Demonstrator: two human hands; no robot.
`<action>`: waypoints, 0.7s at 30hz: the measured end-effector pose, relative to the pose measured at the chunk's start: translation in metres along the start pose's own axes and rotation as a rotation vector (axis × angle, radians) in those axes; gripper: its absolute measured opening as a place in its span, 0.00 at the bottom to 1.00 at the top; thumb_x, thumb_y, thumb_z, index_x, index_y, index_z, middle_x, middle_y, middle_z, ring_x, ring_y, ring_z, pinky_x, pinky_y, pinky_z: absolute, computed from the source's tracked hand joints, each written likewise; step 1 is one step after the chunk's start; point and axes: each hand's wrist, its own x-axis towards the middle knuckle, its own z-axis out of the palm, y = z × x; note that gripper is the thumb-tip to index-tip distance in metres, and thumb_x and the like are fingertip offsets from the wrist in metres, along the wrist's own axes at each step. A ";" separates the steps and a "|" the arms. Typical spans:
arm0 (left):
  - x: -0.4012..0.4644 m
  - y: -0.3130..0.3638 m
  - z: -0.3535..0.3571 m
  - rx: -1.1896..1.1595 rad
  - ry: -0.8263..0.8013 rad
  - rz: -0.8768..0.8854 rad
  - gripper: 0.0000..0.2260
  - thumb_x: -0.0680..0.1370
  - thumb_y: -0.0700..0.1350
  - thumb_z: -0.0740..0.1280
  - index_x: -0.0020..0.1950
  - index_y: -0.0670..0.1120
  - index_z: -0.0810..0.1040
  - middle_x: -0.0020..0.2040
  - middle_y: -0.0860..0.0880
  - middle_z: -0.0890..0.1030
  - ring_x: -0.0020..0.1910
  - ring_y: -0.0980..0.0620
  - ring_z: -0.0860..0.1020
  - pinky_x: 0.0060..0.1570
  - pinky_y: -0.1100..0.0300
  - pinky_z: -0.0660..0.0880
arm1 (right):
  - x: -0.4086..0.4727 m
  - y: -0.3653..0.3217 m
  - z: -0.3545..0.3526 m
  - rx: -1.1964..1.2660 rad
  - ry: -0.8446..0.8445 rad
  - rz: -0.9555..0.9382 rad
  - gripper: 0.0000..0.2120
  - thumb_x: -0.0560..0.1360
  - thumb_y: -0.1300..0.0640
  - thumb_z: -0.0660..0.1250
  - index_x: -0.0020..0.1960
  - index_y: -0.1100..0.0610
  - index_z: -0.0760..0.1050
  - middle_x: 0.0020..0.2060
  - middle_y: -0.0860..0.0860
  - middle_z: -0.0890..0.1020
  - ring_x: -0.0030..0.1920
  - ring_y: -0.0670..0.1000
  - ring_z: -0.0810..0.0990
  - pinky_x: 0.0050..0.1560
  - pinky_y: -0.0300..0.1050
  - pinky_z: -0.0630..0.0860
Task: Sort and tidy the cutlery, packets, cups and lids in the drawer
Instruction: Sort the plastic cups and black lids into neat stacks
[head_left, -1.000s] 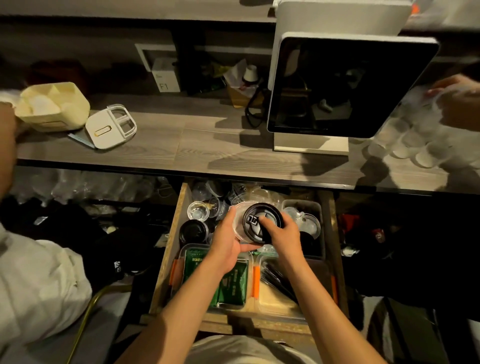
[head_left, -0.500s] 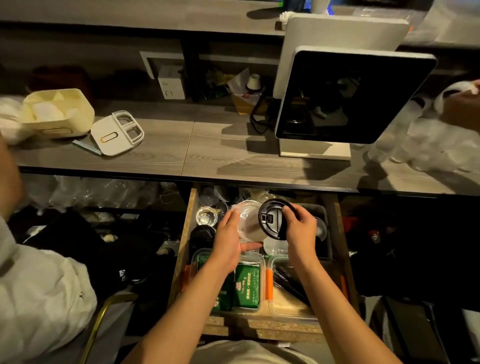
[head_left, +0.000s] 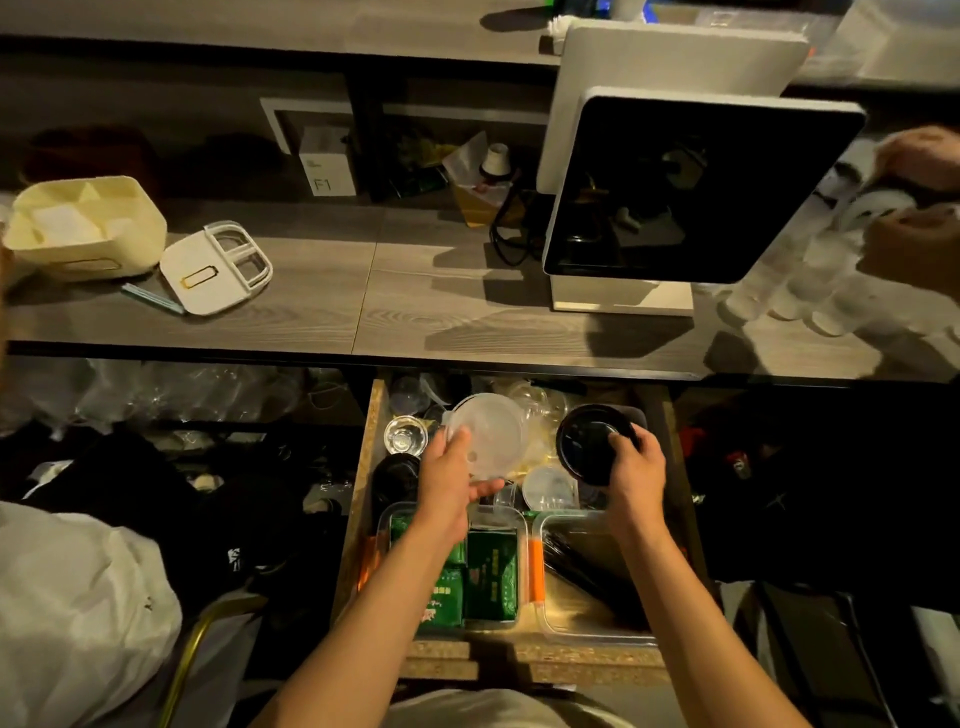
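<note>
The wooden drawer is pulled out below the counter. My left hand holds a clear plastic lid above the drawer's middle. My right hand grips a black cup lid further right, apart from the clear one. Beneath them lie clear cups and lids, a small clear cup and a black lid. At the front, one clear tub holds green packets; a second clear tub holds dark cutlery.
A screen on a white stand stands on the wooden counter. A cream box and its white lid sit at the left. Another person's hands handle clear cups at the right. A white sleeve is at the lower left.
My hands have drawn apart: the right one carried the black lid to the right, off the clear lid, which stays in my left hand.
</note>
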 end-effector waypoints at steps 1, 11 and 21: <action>0.002 -0.004 0.001 0.016 -0.008 -0.003 0.13 0.84 0.48 0.62 0.67 0.48 0.73 0.60 0.42 0.75 0.57 0.39 0.78 0.38 0.54 0.82 | 0.002 0.004 -0.004 -0.069 0.007 -0.033 0.12 0.81 0.60 0.62 0.64 0.55 0.73 0.56 0.54 0.78 0.58 0.54 0.77 0.60 0.57 0.78; 0.031 -0.041 0.023 0.025 0.032 -0.073 0.06 0.84 0.46 0.61 0.59 0.52 0.75 0.60 0.42 0.75 0.54 0.43 0.78 0.36 0.56 0.78 | 0.056 0.062 -0.027 -0.277 0.046 0.039 0.15 0.80 0.61 0.64 0.66 0.59 0.72 0.62 0.56 0.77 0.63 0.54 0.75 0.59 0.45 0.74; 0.087 -0.099 0.058 0.068 0.058 -0.109 0.16 0.81 0.41 0.65 0.69 0.48 0.69 0.63 0.46 0.74 0.55 0.48 0.77 0.42 0.51 0.83 | 0.172 0.105 -0.025 -0.194 0.102 0.162 0.22 0.77 0.69 0.66 0.70 0.66 0.68 0.58 0.59 0.77 0.51 0.56 0.77 0.42 0.44 0.79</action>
